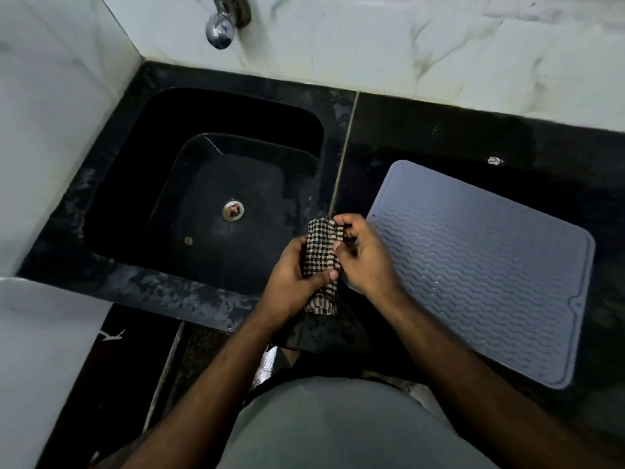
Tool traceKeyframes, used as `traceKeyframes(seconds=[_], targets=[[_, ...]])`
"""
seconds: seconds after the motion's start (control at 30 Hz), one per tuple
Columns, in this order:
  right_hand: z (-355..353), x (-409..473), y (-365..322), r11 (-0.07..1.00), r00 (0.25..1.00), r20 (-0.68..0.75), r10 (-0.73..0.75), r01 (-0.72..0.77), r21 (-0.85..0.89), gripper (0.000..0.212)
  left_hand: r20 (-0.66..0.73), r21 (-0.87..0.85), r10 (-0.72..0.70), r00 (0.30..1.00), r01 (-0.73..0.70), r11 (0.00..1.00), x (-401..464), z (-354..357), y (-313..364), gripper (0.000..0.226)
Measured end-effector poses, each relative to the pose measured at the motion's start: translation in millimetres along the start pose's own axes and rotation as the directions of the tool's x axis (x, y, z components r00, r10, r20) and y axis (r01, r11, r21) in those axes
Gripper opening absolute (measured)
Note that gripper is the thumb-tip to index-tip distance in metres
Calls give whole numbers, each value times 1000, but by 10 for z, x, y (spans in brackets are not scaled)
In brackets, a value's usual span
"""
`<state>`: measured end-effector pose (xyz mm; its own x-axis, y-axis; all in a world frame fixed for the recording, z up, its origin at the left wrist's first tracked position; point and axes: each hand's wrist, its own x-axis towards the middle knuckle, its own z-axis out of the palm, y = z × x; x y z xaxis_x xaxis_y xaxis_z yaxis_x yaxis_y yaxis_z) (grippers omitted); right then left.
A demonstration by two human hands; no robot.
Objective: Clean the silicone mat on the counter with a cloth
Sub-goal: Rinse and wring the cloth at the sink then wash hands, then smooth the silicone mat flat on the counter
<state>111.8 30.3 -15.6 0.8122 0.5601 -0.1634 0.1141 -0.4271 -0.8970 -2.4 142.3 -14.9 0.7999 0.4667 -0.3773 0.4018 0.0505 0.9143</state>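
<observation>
A grey silicone mat [480, 265] with wavy ridges lies flat on the black counter [439, 137], right of the sink. A black-and-white checked cloth [319, 252] is bunched upright between both hands, above the counter strip between the sink and the mat's left edge. My left hand [294, 275] wraps around the cloth's middle from the left. My right hand [365, 255] pinches the cloth's upper right edge, its wrist over the mat's near-left corner. The cloth's lower end hangs below my left hand.
A black sink [142, 184] with a metal drain [232, 209] fills the left of the counter. A chrome tap [220, 28] juts from the white marble wall behind it. A small white speck [494, 160] lies on the counter behind the mat.
</observation>
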Motion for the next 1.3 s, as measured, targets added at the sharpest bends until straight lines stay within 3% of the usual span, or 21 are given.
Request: traceKeyframes(seconds=[0.07, 0.13, 0.2, 0.27, 0.37, 0.43, 0.57, 0.73, 0.83, 1.03, 1.3], targets=[[88, 27, -5, 999, 999, -53, -9, 7, -48, 45, 23, 14, 29, 999, -29, 999, 70, -96, -40, 82], [145, 61, -21, 996, 994, -104, -27, 18, -90, 45, 21, 195, 109, 994, -111, 974, 160, -168, -49, 85], [196, 112, -7, 990, 992, -124, -23, 5, -144, 44, 27, 584, 241, 970, -211, 784, 264, -227, -62, 88], [242, 144, 30, 960, 996, -93, 10, -36, -279, 43, 99, 794, 265, 959, -236, 560, 325, -268, -69, 91], [285, 127, 35, 870, 996, -94, -8, -39, -491, 45, 182, 771, 180, 967, -254, 585, 367, -315, -85, 95], [319, 103, -11, 838, 993, -107, -50, -17, -545, 50, 214, 776, 215, 953, -299, 555, 394, -361, -93, 97], [400, 70, 13, 881, 994, -108, -9, -43, -472, 33, 325, 728, 196, 925, -377, 573, 403, -387, -70, 79], [494, 132, -14, 920, 993, -117, 21, -65, -386, 22, 254, 651, 156, 955, -288, 702, 377, -376, -56, 52], [500, 132, -64, 896, 994, -113, -9, -42, -441, 27, 262, 658, 170, 950, -305, 688, 373, -411, -29, 53], [298, 85, -114, 895, 980, -194, -38, -53, -444, 26, 236, 656, 369, 899, -427, 622, 461, -260, 235, 43], [-314, -150, 83, 890, 953, -304, -12, -128, -437, 26, 289, 604, 404, 868, -492, 627, 453, 446, 498, 44]])
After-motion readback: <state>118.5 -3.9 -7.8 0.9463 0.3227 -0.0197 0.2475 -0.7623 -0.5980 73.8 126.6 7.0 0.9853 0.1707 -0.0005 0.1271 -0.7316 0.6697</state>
